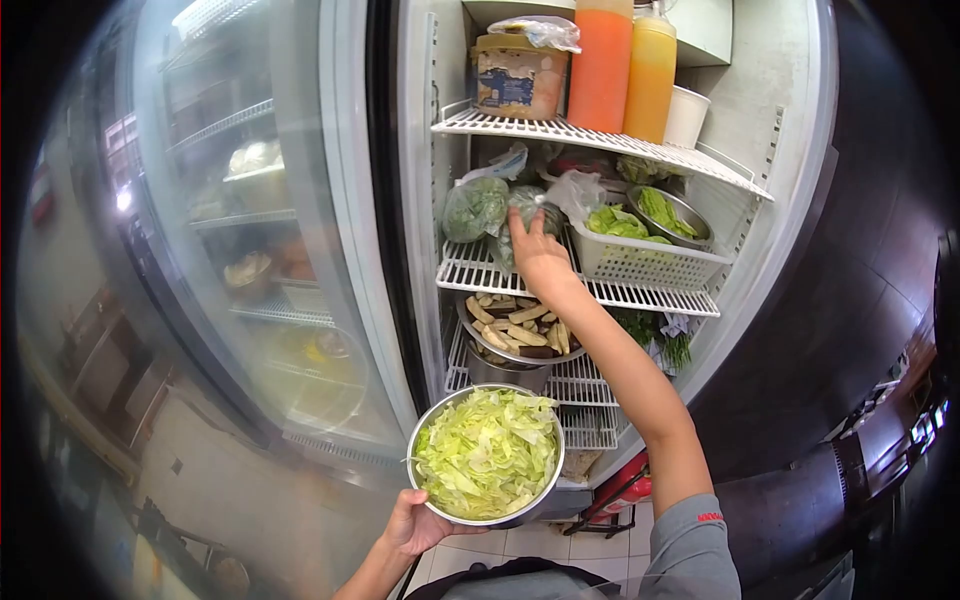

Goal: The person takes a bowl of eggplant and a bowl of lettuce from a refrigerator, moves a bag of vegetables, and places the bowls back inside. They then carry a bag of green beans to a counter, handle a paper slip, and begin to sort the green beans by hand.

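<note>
My left hand (415, 522) holds a round metal bowl (561, 452) by its lower left rim, thumb at the edge. Shredded lettuce (487, 450) fills the bowl. My right hand (537, 245) reaches onto the middle fridge shelf, its index and middle fingers apart and touching a plastic bag of greens (548, 218); the other fingers are partly hidden. Left of it lies another bag of greens (475, 209). To the right, a white basket (650, 262) holds lettuce leaves (617, 222) and a small metal bowl (702, 232) with more leaves.
Above, the top wire shelf (600, 139) bears a tub (518, 78), an orange bottle (600, 70) and a yellow bottle (651, 80). Below sits a bowl of cut pieces (520, 325). The glass door (280, 240) stands at left, a red extinguisher (622, 492) at lower right.
</note>
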`<state>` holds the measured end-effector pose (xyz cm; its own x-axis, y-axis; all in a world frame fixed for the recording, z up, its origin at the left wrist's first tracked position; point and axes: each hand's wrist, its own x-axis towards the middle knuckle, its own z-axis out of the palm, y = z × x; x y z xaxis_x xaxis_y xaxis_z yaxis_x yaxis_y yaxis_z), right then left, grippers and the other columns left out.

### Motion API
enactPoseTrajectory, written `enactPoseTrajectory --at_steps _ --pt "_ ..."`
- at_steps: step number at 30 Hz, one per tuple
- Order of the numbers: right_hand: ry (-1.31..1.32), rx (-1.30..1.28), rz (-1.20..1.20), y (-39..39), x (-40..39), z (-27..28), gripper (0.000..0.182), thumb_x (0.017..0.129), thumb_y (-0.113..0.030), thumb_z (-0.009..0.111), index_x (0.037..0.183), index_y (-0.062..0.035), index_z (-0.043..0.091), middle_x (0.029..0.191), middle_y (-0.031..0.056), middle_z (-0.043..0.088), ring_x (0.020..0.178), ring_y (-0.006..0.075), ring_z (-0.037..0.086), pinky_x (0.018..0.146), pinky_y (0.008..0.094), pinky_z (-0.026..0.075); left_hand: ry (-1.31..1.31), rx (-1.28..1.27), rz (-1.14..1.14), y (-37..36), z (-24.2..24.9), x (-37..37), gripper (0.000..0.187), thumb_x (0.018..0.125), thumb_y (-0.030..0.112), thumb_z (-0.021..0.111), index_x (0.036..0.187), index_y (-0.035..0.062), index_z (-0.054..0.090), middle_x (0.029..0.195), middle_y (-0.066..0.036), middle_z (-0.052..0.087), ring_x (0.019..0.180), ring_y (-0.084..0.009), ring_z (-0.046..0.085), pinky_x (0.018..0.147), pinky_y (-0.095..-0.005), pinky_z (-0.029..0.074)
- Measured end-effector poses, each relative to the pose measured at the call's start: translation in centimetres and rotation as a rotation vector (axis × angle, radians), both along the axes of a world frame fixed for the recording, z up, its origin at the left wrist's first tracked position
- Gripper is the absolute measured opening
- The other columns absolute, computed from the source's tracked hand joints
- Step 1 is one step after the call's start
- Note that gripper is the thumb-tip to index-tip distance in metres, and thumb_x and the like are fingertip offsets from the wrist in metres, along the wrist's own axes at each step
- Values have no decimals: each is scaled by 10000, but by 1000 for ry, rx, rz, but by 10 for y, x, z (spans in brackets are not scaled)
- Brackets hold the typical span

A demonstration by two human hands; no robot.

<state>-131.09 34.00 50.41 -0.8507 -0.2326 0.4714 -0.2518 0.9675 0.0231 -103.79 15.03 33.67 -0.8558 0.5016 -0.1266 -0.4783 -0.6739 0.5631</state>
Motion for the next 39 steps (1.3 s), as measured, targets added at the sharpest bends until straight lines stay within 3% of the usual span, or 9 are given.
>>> enactPoseTrajectory --at_steps 5,6,7,13,18,25,31,35,39 --pt "-126 -78 78 11 14 12 718 771 40 504 1404 -111 201 1392 304 251 1062 407 528 886 422 458 17 20 3 -4 -4 2 898 653 375 644 1395 72 240 1383 -215 328 1209 -457 383 905 -710 303" --pt "-81 -69 146 17 30 10 700 785 20 514 1402 -109 211 1394 294 257 1107 405 497 909 427 440 14 56 4 -5 -1 5 859 687 348 637 1377 21 244 1362 -204 360 1215 -376 407 965 -586 349" --pt "-26 -57 214 23 46 9 682 799 0 524 1400 -108 220 1396 284 263 1152 404 466 931 433 423 16 39 10 -6 0 5 860 687 348 637 1378 23 243 1362 -204 361 1215 -375 407 966 -583 348" --pt "-569 -210 1025 93 166 -12 527 795 -302 670 1214 -86 432 1347 188 361 1319 370 265 1046 441 302 19 54 -17 -10 0 3 855 679 339 638 1378 30 256 1362 -199 368 1214 -372 409 974 -573 342" --pt "-840 -675 859 102 229 -67 556 747 -334 726 1159 -102 433 1365 164 331 1368 352 135 1055 409 282 23 59 -25 -15 -9 -3 844 666 310 649 1373 39 276 1357 -189 381 1212 -375 410 976 -571 345" --pt "-381 -723 817 101 240 -36 532 826 -336 636 1215 -41 426 1332 152 410 1262 328 384 1018 398 336 -7 76 -108 -12 -1 -4 912 644 338 662 1401 88 222 1396 -198 306 1226 -431 366 920 -709 306" --pt "-400 -584 990 95 202 -16 354 876 -255 581 1106 6 511 1017 157 633 969 254 625 837 334 504 33 67 -82 -11 -2 -2 936 639 351 650 1412 85 195 1410 -200 286 1238 -441 350 914 -731 289" --pt "-636 -600 1061 92 177 -5 275 885 -207 566 1049 13 564 951 136 660 876 199 647 761 300 501 59 83 -13 -11 -5 -1 937 640 346 645 1414 80 190 1417 -200 277 1244 -438 344 921 -726 288" --pt "-386 -548 1122 84 165 3 235 868 -178 568 1014 1 612 935 118 661 845 216 635 768 319 486 90 100 11 -15 -10 -1 933 645 345 643 1414 77 188 1417 -199 278 1244 -435 346 926 -720 289"
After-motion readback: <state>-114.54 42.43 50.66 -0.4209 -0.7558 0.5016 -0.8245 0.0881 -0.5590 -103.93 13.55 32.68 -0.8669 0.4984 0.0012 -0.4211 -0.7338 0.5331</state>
